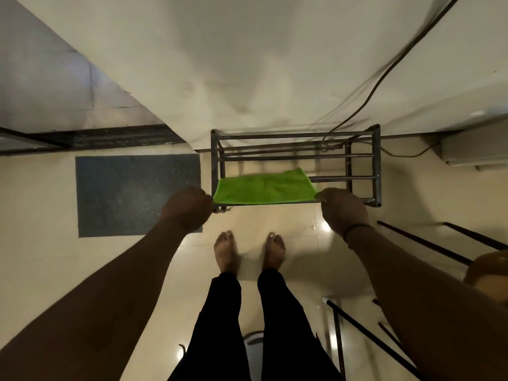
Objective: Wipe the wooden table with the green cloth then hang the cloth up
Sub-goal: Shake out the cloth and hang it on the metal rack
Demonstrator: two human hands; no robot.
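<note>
Green cloth is spread flat across the near top bars of a dark metal rack standing against the wall; its front edge lies along the nearest bar and its back edge rests on a bar further in. Left hand is closed into a fist at the cloth's left front corner, pinching it beside the rack's left post; right hand is closed on the right front corner, fingers curled down over the bar; a dark band sits on that wrist. Cloth is taut between the 2 hands. Person stands barefoot on glossy beige floor tiles, 2 feet just short of the rack; grey mat lies on the floor left of the rack; black cable runs down the wall to behind the rack. Wooden table: cannot tell from this view.
</note>
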